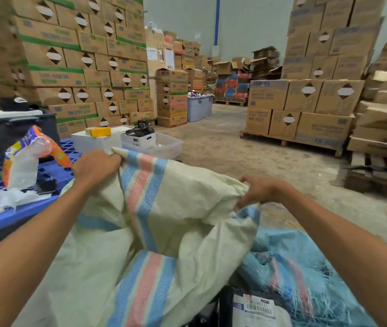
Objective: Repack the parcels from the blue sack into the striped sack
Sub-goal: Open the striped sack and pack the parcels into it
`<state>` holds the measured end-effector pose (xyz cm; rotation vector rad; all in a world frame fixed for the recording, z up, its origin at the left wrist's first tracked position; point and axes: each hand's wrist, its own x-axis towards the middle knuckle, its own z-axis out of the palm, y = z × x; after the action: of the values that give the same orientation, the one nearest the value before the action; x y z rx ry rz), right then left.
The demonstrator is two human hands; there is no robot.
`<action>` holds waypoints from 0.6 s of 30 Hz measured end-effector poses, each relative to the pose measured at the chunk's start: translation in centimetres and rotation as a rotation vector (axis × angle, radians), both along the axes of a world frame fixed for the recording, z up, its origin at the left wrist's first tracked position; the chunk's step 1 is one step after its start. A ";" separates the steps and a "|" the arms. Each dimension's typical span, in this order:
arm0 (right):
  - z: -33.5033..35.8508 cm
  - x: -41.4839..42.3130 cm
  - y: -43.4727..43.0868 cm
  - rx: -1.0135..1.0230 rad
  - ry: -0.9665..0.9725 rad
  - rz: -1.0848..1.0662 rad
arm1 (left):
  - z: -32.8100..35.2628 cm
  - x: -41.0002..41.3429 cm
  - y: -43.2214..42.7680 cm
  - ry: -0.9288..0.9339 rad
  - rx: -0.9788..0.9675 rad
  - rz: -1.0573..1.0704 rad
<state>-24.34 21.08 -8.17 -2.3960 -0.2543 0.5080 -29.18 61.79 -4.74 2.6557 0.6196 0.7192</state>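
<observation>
The striped sack (183,208) is pale cream woven plastic with a band of blue, pink and blue stripes running down its length. It is limp and creased, and it is held up by its top edge: the left hand (98,166) grips one bunched corner and the right hand (263,191) pinches the other. The cloth sags between them and drapes down out of view. Just beside it, low on the right, lies the blue sack (317,260), light blue woven plastic with faint pink stripes, crumpled and frayed along its torn edge. A dark parcel (254,308) with a white barcode label shows at its opening.
</observation>
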 end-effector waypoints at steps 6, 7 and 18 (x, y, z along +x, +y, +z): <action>-2.7 1.9 0.4 0.091 -0.204 -0.586 | 0.6 0.4 -0.6 0.015 -0.120 0.005; -2.5 1.8 0.8 0.375 -0.035 -0.636 | 0.6 0.6 -0.7 0.013 -0.122 0.001; -1.0 -2.2 -3.0 0.780 0.484 -0.306 | -3.2 -0.4 3.9 0.163 -0.363 0.215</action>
<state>-26.50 18.07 -9.18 -1.4677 0.1195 0.6718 -29.59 65.66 -7.97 2.3461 0.9890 0.3974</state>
